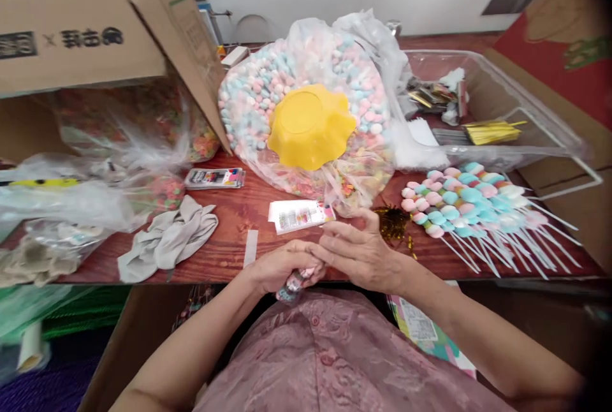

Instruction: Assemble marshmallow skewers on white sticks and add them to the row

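My left hand (282, 268) is closed around a marshmallow skewer in a clear wrapper (292, 284), whose pink and bluish end points down toward my lap. My right hand (361, 252) meets it from the right, fingers bent and pressed together at the left fingertips; whatever they pinch is hidden. Just beyond both hands lies a small stack of white printed labels (302, 215). Gold twist ties (394, 222) are bunched by my right wrist. Farther right, a pile of pastel marshmallow skewers (471, 201) on white sticks rests on the table.
A yellow wavy bowl (310, 125) sits upside down on a big bag of marshmallows (258, 93). At right stands a clear plastic bin (516, 93) with yellow ties. An open cardboard box (86, 36), grey gloves (169, 240) and more printed cards (215, 178) occupy the left.
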`<action>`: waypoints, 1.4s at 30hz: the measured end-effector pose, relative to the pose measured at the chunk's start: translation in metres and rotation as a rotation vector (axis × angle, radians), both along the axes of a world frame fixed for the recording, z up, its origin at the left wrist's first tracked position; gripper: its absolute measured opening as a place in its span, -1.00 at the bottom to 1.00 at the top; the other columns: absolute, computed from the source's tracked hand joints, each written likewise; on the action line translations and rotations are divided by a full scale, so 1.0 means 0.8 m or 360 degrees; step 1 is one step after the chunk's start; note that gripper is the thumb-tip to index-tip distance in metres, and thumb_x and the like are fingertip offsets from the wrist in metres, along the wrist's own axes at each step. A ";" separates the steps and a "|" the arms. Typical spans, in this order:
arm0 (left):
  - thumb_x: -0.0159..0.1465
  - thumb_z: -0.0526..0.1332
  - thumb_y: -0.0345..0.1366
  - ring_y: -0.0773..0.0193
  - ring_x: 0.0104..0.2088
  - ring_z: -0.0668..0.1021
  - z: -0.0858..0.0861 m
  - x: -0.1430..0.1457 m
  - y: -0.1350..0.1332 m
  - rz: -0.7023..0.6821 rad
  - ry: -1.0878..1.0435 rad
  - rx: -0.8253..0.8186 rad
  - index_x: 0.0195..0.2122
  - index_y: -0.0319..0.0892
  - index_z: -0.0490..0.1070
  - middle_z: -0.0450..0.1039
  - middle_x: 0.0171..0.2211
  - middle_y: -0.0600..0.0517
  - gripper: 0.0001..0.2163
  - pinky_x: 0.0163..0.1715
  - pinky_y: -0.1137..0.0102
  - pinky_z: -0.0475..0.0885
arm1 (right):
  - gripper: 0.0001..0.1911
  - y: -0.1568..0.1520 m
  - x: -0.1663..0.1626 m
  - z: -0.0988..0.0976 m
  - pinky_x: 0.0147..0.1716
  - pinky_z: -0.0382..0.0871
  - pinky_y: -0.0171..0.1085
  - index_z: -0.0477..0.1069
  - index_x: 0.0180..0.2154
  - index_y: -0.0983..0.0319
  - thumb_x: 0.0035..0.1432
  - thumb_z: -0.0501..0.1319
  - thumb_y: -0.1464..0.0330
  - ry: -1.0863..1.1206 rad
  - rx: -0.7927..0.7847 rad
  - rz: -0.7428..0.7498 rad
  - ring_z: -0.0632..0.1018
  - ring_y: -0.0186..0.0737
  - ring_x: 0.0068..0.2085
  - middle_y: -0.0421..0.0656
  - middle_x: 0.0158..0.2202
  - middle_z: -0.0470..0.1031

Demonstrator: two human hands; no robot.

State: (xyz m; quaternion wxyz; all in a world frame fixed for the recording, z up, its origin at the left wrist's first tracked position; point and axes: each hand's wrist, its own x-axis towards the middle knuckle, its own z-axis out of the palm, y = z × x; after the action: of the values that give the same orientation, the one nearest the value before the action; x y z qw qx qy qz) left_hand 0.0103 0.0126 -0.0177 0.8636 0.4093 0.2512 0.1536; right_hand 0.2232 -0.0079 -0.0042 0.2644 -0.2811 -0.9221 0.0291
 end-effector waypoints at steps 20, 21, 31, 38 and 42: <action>0.28 0.11 -0.17 0.41 -0.57 0.26 0.021 -0.020 -0.009 -0.0391 0.0584 0.0529 -0.54 -0.21 0.29 0.25 -0.59 0.11 -0.71 -0.54 0.48 0.16 | -0.70 -0.055 -0.032 -0.027 -0.01 0.02 -0.02 0.48 -0.27 0.13 0.29 -0.01 0.48 0.0195 -0.0025 -0.0384 0.45 -0.25 -0.24 -0.25 -0.46 0.52; 0.30 0.10 -0.17 0.40 -0.54 0.29 0.023 -0.020 -0.013 -0.0442 0.0621 0.0647 -0.53 -0.22 0.32 0.28 -0.57 0.10 -0.70 -0.51 0.48 0.19 | -0.70 -0.058 -0.029 -0.033 -0.05 0.05 -0.04 0.47 -0.34 0.16 0.27 -0.01 0.49 0.0201 -0.0052 -0.0380 0.43 -0.26 -0.29 -0.25 -0.52 0.47; 0.38 0.00 -0.32 0.30 -0.40 0.40 0.007 -0.008 -0.043 -0.0009 0.1039 0.1936 -0.41 -0.22 0.46 0.41 -0.44 0.00 -0.70 -0.32 0.38 0.25 | -0.72 -0.067 -0.013 -0.053 -0.32 0.24 -0.26 0.47 -0.43 0.20 0.33 0.12 0.35 0.0655 -0.0730 -0.0853 0.44 -0.27 -0.36 -0.20 -0.46 0.50; 0.16 0.28 -0.12 0.45 -0.58 0.27 0.011 -0.008 -0.029 0.0658 0.0641 0.0531 -0.46 -0.25 0.48 0.31 -0.59 0.11 -0.74 -0.55 0.48 0.18 | -0.82 -0.079 0.054 -0.072 -0.29 0.20 -0.21 0.55 -0.35 0.19 0.25 0.22 0.29 0.0074 -0.0082 -0.1548 0.44 -0.19 -0.28 -0.11 -0.33 0.53; 0.06 0.36 -0.09 0.43 -0.57 0.36 0.005 0.017 -0.032 0.0771 0.0487 0.0196 -0.44 -0.25 0.50 0.38 -0.56 0.07 -0.72 -0.55 0.50 0.25 | -0.80 -0.070 0.048 -0.086 -0.42 0.14 -0.26 0.50 -0.38 0.24 0.26 0.14 0.37 -0.0064 -0.0137 -0.1586 0.40 -0.23 -0.33 -0.09 -0.33 0.46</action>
State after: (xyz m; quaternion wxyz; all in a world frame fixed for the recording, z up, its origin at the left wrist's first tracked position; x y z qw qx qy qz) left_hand 0.0235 -0.0129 -0.0140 0.7273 0.4075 0.4591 0.3069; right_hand 0.2615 -0.0641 -0.0731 0.2165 -0.6985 -0.6786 -0.0682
